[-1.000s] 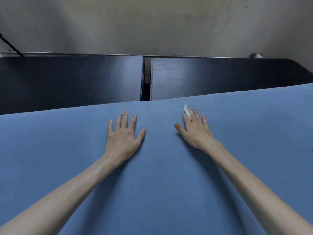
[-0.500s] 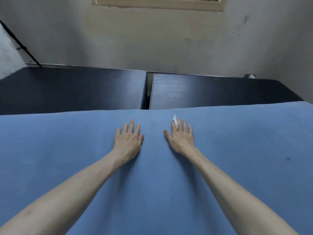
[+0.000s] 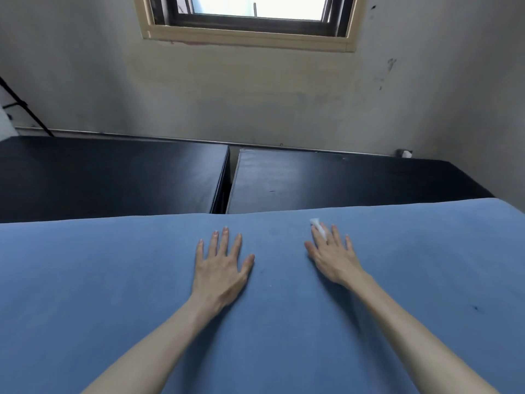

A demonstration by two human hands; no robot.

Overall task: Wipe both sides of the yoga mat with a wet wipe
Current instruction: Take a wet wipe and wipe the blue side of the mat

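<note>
The blue yoga mat (image 3: 113,280) fills the lower half of the head view, its far edge running across the middle. My left hand (image 3: 221,265) lies flat on the mat near that edge, palm down with fingers spread. My right hand (image 3: 332,257) also presses flat on the mat, to the right of the left hand. A small crumpled white wet wipe (image 3: 318,226) is pinched between its index and middle fingers and sticks out at the fingertips. The wipe's lower part is hidden by the fingers.
Beyond the mat stand two black padded blocks (image 3: 113,177) with a narrow gap (image 3: 228,183) between them, against a grey wall. A window (image 3: 255,15) sits high on the wall. A black stand leg (image 3: 25,109) leans at the far left.
The view has tilted up, bringing the window in. My hands, close together half a second ago, have spread apart again; both stay flat on the mat with the wipe still between the right fingers.
</note>
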